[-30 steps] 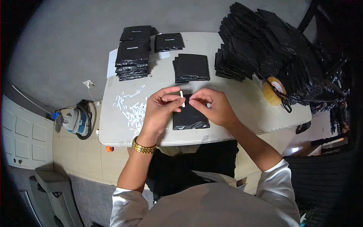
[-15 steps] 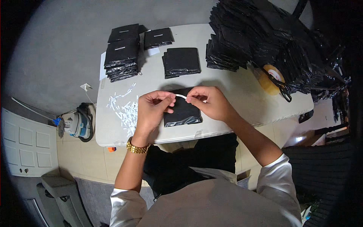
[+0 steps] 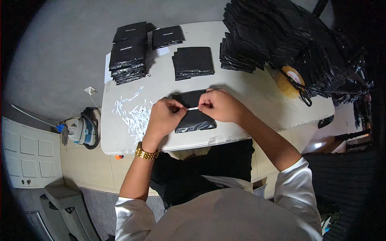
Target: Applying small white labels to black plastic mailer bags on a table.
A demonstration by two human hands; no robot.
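Note:
A short white strip (image 3: pixel 193 108) is stretched level between my two hands, over the middle of a flat black plastic packet (image 3: pixel 195 123) near the table's front edge. My left hand (image 3: pixel 164 119) pinches its left end between thumb and fingers. The other end is pinched by my right hand (image 3: pixel 221 106). Both hands are low over the packet; whether the strip touches it I cannot tell. Beside my left hand spreads a loose heap of small white strips (image 3: pixel 138 120).
Beyond the packet sits a small stack of black packets (image 3: pixel 194 61). Farther left, stacked packets (image 3: pixel 128 54) and another packet (image 3: pixel 167 36) bear white strips. A tall black heap (image 3: pixel 269 36) fills the right, with a tape roll (image 3: pixel 286 89) and a black looped handle (image 3: pixel 304 96) before it.
Both hands have come slightly nearer me, bringing the strip from the packet's far edge to over its middle. The strip, bowed before, is now straight.

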